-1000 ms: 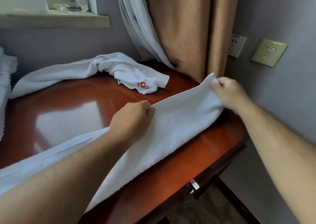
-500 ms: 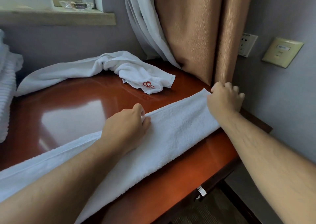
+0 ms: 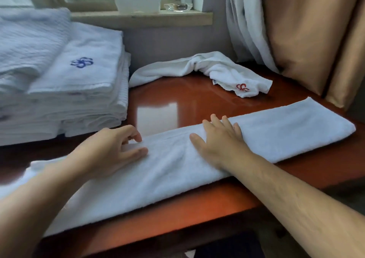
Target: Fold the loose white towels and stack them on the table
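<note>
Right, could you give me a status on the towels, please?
Left hand pinches far edge of long towel; right hand flat on it. Crumpled towel behind, not yet folded. Stack at left, apart.

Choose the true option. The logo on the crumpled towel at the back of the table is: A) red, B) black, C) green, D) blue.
A: the crumpled towel shows a red logo near its right end. The only blue logo sits on the folded stack to the left.
</note>
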Available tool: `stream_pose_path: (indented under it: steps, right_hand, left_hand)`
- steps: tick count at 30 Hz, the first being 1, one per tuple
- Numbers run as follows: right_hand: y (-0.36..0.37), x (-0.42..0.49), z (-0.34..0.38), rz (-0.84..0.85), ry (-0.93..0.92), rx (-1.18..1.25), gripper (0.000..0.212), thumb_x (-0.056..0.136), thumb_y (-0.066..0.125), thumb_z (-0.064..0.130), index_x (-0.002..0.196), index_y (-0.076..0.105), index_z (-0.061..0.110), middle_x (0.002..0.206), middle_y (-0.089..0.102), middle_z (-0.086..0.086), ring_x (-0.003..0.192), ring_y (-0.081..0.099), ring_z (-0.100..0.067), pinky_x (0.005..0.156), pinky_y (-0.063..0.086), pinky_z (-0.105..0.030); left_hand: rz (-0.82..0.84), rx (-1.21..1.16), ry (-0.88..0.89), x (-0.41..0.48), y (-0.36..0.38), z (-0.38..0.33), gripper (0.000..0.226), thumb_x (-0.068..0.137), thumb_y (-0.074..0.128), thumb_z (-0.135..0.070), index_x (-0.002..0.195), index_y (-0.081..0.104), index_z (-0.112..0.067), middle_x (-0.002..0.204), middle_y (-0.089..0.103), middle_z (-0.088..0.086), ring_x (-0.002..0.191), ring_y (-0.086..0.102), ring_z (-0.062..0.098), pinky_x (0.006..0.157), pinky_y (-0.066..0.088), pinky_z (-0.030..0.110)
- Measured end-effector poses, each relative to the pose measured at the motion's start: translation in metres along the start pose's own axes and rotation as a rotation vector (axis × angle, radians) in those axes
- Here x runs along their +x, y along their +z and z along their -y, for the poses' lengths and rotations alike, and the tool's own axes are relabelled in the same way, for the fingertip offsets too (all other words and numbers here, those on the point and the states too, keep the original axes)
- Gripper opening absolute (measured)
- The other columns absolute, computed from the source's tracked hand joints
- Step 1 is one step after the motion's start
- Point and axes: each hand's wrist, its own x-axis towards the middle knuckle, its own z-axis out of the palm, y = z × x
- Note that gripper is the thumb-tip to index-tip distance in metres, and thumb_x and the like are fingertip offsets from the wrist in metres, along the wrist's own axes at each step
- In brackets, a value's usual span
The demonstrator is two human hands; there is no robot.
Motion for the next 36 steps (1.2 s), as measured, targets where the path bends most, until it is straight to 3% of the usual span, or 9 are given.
stream_pose_path:
  steps: [3, 8, 11, 14, 18, 20, 23, 29, 36]
  right_hand:
    - [0.01, -0.009, 0.038, 0.045, -0.11, -0.009, 0.077, 0.098, 0.024, 0.067, 0.159, 0.023, 0.02, 0.17, 0.005, -0.005, 0.156, -0.003, -0.03, 0.124, -0.003, -0.052]
    - [0.027, -0.021, 0.097, 0.068, -0.273, -0.032, 0.075, 0.098, 0.026, 0.067, 0.159, 0.022, 0.024, 0.17, 0.004, -0.004, 0.156, -0.005, -0.029, 0.124, -0.004, -0.054]
    - [0.029, -0.021, 0.128, -0.071, -0.399, -0.04, 0.064, 0.099, 0.04, 0.059, 0.153, 0.036, 0.024, 0.164, 0.022, -0.008, 0.152, 0.011, -0.03, 0.122, 0.007, -0.049]
    - [0.032, -0.025, 0.15, -0.211, -0.534, 0.009, 0.042, 0.095, 0.056, 0.046, 0.13, 0.06, 0.023, 0.137, 0.05, -0.001, 0.129, 0.039, -0.025, 0.102, 0.03, -0.036]
    - [0.041, -0.034, 0.162, -0.372, -0.664, 0.03, 0.014, 0.088, 0.073, 0.027, 0.082, 0.073, 0.014, 0.093, 0.061, -0.004, 0.09, 0.054, -0.029, 0.072, 0.042, -0.036]
    - [0.042, -0.037, 0.163, -0.361, -0.643, 0.074, 0.019, 0.088, 0.073, 0.025, 0.074, 0.069, 0.013, 0.078, 0.056, 0.0, 0.078, 0.053, -0.025, 0.065, 0.042, -0.035]
    - [0.048, -0.037, 0.162, -0.248, -0.569, 0.181, 0.022, 0.094, 0.064, 0.032, 0.075, 0.062, 0.02, 0.075, 0.052, 0.01, 0.071, 0.048, -0.011, 0.061, 0.037, -0.028]
    - [0.052, -0.038, 0.159, -0.229, -0.543, 0.256, 0.017, 0.093, 0.063, 0.031, 0.078, 0.062, 0.023, 0.076, 0.053, 0.013, 0.074, 0.048, -0.008, 0.067, 0.044, -0.029]
    - [0.054, -0.035, 0.158, -0.244, -0.541, 0.249, 0.016, 0.093, 0.061, 0.033, 0.079, 0.061, 0.025, 0.076, 0.055, 0.013, 0.074, 0.051, -0.007, 0.064, 0.041, -0.024]
  left_hand:
    - [-0.008, 0.07, -0.054, -0.029, -0.016, 0.04, 0.062, 0.065, 0.037, -0.091, 0.104, 0.057, -0.047, 0.078, 0.06, -0.017, 0.073, 0.058, 0.001, 0.067, 0.049, 0.031]
    - [-0.163, 0.037, -0.177, -0.058, -0.03, 0.086, 0.029, 0.079, 0.063, -0.07, 0.092, 0.06, -0.044, 0.069, 0.058, -0.012, 0.063, 0.053, 0.001, 0.056, 0.039, 0.026]
    - [-0.313, -0.034, -0.17, -0.067, -0.037, 0.097, 0.024, 0.078, 0.071, -0.059, 0.089, 0.064, -0.04, 0.066, 0.058, -0.011, 0.062, 0.053, 0.001, 0.057, 0.042, 0.027]
    - [-0.288, 0.021, -0.201, -0.076, -0.038, 0.107, 0.035, 0.075, 0.073, -0.065, 0.096, 0.063, -0.038, 0.07, 0.058, -0.013, 0.067, 0.053, 0.002, 0.061, 0.046, 0.031]
    - [-0.298, -0.03, -0.425, -0.096, -0.033, 0.116, 0.061, 0.074, 0.073, -0.068, 0.118, 0.057, -0.029, 0.101, 0.057, -0.012, 0.091, 0.056, 0.012, 0.076, 0.047, 0.032]
    - [-0.273, -0.074, -0.614, -0.105, -0.031, 0.116, 0.064, 0.078, 0.066, -0.071, 0.115, 0.058, -0.019, 0.104, 0.06, -0.007, 0.093, 0.058, 0.015, 0.071, 0.046, 0.03]
    - [-0.107, -0.113, -0.686, -0.112, -0.027, 0.105, 0.06, 0.073, 0.066, -0.073, 0.078, 0.058, -0.014, 0.061, 0.058, -0.011, 0.059, 0.057, 0.008, 0.048, 0.037, 0.026]
    - [-0.062, -0.175, -0.658, -0.112, -0.032, 0.086, 0.069, 0.07, 0.08, -0.06, 0.113, 0.044, -0.019, 0.098, 0.057, -0.005, 0.084, 0.058, 0.015, 0.054, 0.038, 0.027]
    - [-0.188, -0.274, -0.622, -0.123, -0.024, 0.078, 0.057, 0.089, 0.066, -0.041, 0.13, 0.031, -0.021, 0.085, 0.06, -0.001, 0.069, 0.059, 0.013, 0.051, 0.039, 0.029]
